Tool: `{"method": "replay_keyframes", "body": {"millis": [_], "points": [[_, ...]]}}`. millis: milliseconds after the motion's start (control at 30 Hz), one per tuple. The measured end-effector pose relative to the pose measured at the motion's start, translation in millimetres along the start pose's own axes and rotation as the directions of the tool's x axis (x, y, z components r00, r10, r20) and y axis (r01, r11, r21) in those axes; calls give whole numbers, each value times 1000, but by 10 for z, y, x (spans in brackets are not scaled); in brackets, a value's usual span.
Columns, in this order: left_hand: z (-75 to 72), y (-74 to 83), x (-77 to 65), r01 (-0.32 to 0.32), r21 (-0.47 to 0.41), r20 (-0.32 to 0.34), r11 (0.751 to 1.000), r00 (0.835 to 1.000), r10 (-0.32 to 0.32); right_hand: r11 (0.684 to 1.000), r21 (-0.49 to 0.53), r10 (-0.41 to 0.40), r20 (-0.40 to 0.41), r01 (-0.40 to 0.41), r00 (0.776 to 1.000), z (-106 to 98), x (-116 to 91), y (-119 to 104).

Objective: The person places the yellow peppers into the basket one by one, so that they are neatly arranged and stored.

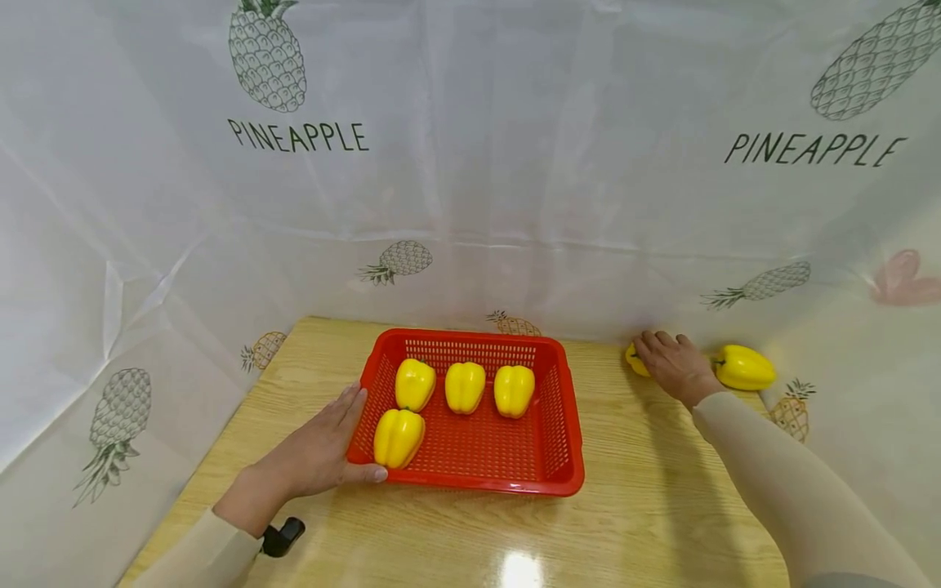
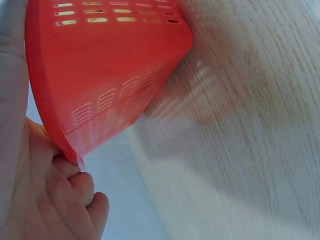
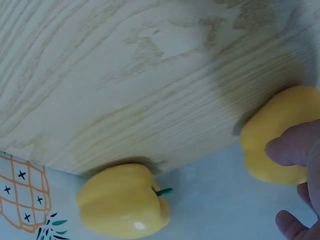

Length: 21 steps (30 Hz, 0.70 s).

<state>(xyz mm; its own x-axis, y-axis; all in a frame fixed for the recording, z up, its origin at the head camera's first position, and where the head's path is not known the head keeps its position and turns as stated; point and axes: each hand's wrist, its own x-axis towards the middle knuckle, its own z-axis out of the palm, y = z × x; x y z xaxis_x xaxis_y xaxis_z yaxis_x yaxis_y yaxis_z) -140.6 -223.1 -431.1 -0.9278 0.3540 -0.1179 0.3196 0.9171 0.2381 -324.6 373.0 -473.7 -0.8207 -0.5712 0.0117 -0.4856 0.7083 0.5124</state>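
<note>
My left hand [image 1: 319, 445] grips the near-left corner of a red plastic basket [image 1: 573, 425], thumb along the front rim and fingers at the left side. In the left wrist view, curled fingers [image 2: 75, 185] meet the basket's rim [image 2: 45, 100]. Inside the basket lie several yellow bell peppers [image 1: 465, 388], three in a back row and one at the near left. Over at the back right, my right hand [image 1: 672, 366] holds another yellow bell pepper [image 3: 272, 135] from above, thumb against its side. Just right of that hand lies one more yellow bell pepper [image 1: 744, 367].
A pale wooden table [image 1: 456, 531] carries everything. White sheeting [image 1: 500, 180] printed with pineapples rises behind and at both sides, close to the right-hand peppers. A black band [image 1: 283, 537] sits at the left wrist.
</note>
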Motion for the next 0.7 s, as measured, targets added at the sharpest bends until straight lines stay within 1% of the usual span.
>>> {"method": "replay_keyframes", "body": {"millis": [133,233,333,433,567,700], "points": [[-7,6,6,3,-8,6,1000,1000,-3,1000,1,11,-41,-11,999,40,-24,-8],[-17,9,3,3,-7,6,1000,1000,-3,1000,8,16,-48,-16,999,46,-36,-7],[-28,12,-4,-1,-9,4,1000,1000,1,999,20,33,-46,-32,998,5,-62,-3],[-33,7,-9,-3,-16,1,1000,1000,3,998,25,58,-36,-57,998,-41,-86,-2],[-20,0,-14,-2,-18,-3,1000,1000,2,995,33,91,6,-91,996,-87,-124,-18],[11,-13,-12,-7,-20,-7,1000,1000,7,989,77,123,35,-126,992,-76,-173,-44]]}}
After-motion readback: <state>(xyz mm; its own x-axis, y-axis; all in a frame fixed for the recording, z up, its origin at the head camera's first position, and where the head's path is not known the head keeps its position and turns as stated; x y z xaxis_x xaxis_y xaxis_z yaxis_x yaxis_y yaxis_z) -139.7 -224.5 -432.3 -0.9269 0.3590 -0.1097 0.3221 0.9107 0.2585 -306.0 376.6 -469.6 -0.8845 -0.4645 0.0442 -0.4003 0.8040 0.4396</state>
